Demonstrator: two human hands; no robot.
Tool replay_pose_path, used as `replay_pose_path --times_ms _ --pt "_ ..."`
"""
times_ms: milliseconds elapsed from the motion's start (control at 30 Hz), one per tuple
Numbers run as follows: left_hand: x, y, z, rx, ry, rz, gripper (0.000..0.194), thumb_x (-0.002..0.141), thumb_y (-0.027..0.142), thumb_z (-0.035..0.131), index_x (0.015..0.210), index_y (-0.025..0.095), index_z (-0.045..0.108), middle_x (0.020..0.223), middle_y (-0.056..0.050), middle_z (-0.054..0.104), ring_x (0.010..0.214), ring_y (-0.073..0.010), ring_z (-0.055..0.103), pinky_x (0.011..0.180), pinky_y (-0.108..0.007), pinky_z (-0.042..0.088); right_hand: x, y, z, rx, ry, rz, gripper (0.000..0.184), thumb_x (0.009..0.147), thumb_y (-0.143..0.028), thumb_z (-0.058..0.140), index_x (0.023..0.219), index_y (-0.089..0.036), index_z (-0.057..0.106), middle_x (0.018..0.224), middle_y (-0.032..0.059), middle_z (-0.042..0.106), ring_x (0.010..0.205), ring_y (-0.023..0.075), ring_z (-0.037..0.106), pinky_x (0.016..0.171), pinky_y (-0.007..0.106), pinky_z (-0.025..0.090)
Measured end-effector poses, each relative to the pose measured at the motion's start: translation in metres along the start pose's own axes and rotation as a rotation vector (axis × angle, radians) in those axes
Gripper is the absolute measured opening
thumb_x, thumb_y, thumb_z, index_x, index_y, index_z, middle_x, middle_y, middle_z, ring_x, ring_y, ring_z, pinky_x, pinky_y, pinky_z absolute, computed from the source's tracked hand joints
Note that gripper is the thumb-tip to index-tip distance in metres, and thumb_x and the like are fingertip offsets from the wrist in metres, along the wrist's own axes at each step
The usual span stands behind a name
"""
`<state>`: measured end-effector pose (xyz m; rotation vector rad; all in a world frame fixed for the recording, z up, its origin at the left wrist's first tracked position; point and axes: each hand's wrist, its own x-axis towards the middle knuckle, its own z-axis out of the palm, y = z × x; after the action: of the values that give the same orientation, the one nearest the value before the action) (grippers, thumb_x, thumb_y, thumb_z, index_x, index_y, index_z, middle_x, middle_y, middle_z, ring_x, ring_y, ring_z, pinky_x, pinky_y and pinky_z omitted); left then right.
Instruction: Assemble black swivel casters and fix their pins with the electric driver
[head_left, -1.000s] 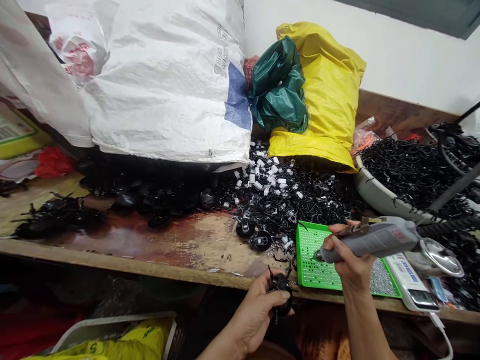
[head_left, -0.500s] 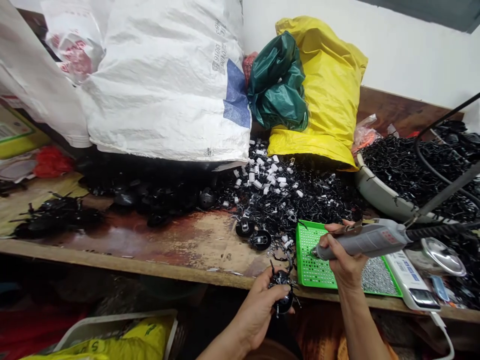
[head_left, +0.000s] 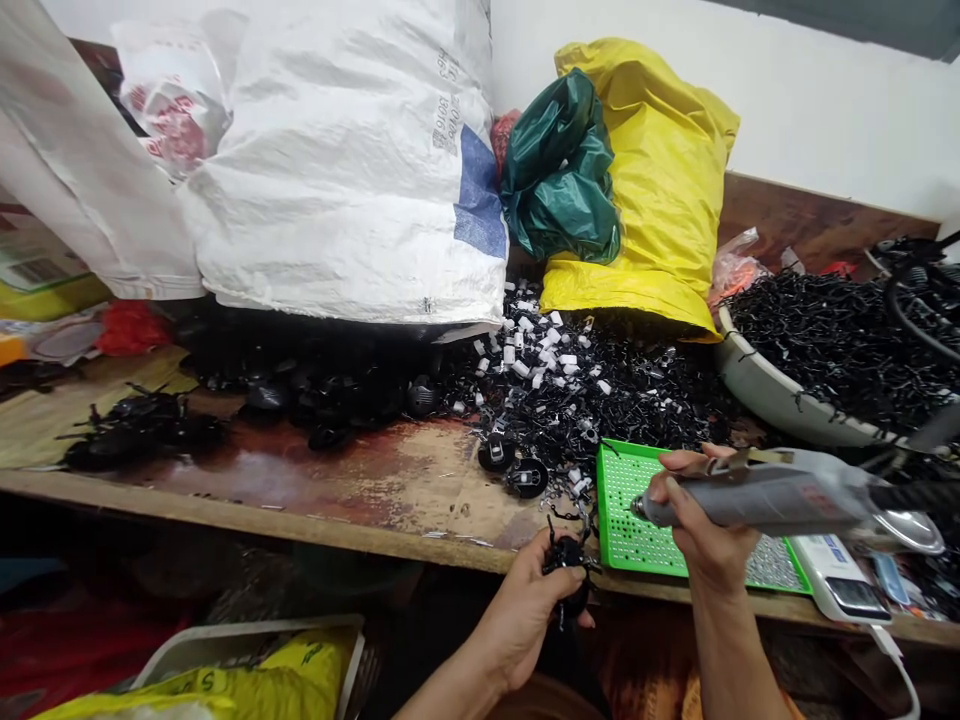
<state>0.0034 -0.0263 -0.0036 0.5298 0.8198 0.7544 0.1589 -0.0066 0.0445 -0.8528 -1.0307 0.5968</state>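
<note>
My left hand is closed on a black plastic toy bug with thin legs, held at the table's front edge. My thumb lies across its body and the fingers wrap beneath. A grey electric screwdriver is gripped in my right hand. Its tip points left over a green perforated tray, where small silvery screws lie in the holes and loose at the right end. Whether the tip touches a screw cannot be made out. Two round black pieces with metal centres lie left of the tray.
Black and white small parts are heaped behind the tray. A white sack, yellow bag and dark green bag stand behind. A basin of black parts and a white power bank are on the right.
The screwdriver has levelled out, its rear end swinging lower and nearer while its tip stays over the tray. My left hand keeps the toy bug almost in place. The whole view has shifted slightly.
</note>
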Motion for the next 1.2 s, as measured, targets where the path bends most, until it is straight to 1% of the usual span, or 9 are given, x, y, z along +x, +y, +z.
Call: replay_pose_path --times_ms 100,200,300,533,667,833,967,1067,1200 --pt "0.0 -0.001 -0.001 0.01 0.014 0.002 0.02 0.065 0.012 0.056 0.084 0.017 0.049 0.065 0.004 0.047 0.056 -0.0112 0.05 0.048 -0.025 0.045 0.003 0.015 -0.003 -0.002 0.026 0.001 0.039 0.067 -0.008 0.06 0.101 -0.024 0.047 0.082 -0.0011 0.062 0.051 0.0111 0.055 0.051 0.03 0.045" --pt "-0.001 0.0 0.0 0.021 0.02 -0.008 0.021 0.065 0.012 0.055 0.084 0.017 0.048 0.065 0.004 0.047 0.057 -0.0114 0.05 0.05 -0.025 0.046 0.003 0.024 -0.005 -0.003 0.037 0.024 0.04 0.067 -0.008 0.06 0.101 -0.024 0.047 0.083 -0.0013 0.062 0.051 0.0108 0.055 0.05 0.03 0.045" --pt "-0.001 0.001 0.001 0.023 0.026 -0.023 0.022 0.065 0.012 0.056 0.084 0.017 0.048 0.065 0.004 0.047 0.057 -0.0114 0.051 0.05 -0.025 0.046 0.001 0.027 -0.007 -0.03 0.045 0.047 0.041 0.066 -0.009 0.061 0.102 -0.024 0.046 0.083 -0.0009 0.062 0.051 0.0107 0.055 0.051 0.03 0.046" --pt "0.0 0.003 0.001 0.006 0.023 -0.02 0.022 0.063 0.012 0.057 0.083 0.017 0.049 0.065 0.003 0.048 0.058 -0.0125 0.052 0.05 -0.026 0.046 0.0 0.029 -0.008 -0.081 0.08 0.024 0.042 0.065 -0.01 0.062 0.101 -0.024 0.046 0.083 -0.0008 0.063 0.052 0.0107 0.055 0.051 0.029 0.047" --pt "0.0 0.002 0.001 -0.009 0.031 -0.022 0.023 0.062 0.012 0.058 0.083 0.017 0.05 0.064 0.003 0.049 0.057 -0.0129 0.053 0.05 -0.026 0.046 0.0 0.027 -0.006 -0.072 0.076 0.018 0.041 0.065 -0.01 0.062 0.102 -0.023 0.046 0.083 -0.0006 0.063 0.052 0.0111 0.056 0.051 0.029 0.047" --pt "0.001 0.001 -0.001 -0.036 -0.002 -0.014 0.022 0.06 0.012 0.06 0.08 0.018 0.051 0.063 0.004 0.049 0.056 -0.0123 0.053 0.049 -0.026 0.046 -0.002 0.027 -0.005 -0.092 0.086 0.014 0.041 0.066 -0.01 0.061 0.102 -0.023 0.046 0.083 -0.0009 0.063 0.052 0.0108 0.056 0.051 0.029 0.047" --pt "0.001 -0.001 -0.002 -0.033 0.006 -0.019 0.022 0.061 0.012 0.059 0.081 0.017 0.05 0.063 0.003 0.05 0.056 -0.0123 0.053 0.049 -0.025 0.046 -0.001 0.027 -0.005 -0.085 0.075 0.017 0.042 0.065 -0.009 0.061 0.102 -0.023 0.047 0.083 -0.0006 0.063 0.052 0.0111 0.056 0.051 0.03 0.046" --pt "0.0 -0.001 -0.002 -0.024 0.003 -0.017 0.021 0.063 0.011 0.058 0.082 0.017 0.05 0.064 0.003 0.05 0.058 -0.0128 0.053 0.049 -0.025 0.046 0.001 0.02 -0.005 -0.044 0.063 0.006 0.04 0.067 -0.007 0.06 0.101 -0.023 0.047 0.083 -0.0004 0.063 0.052 0.0118 0.056 0.052 0.031 0.046" --pt "0.0 -0.002 -0.001 -0.024 -0.018 -0.011 0.019 0.065 0.013 0.058 0.081 0.017 0.049 0.065 0.002 0.05 0.058 -0.0121 0.051 0.051 -0.026 0.046 0.003 -0.001 0.0 0.035 0.053 -0.032 0.038 0.068 -0.008 0.058 0.102 -0.023 0.047 0.083 0.0005 0.061 0.052 0.0128 0.055 0.05 0.033 0.044"
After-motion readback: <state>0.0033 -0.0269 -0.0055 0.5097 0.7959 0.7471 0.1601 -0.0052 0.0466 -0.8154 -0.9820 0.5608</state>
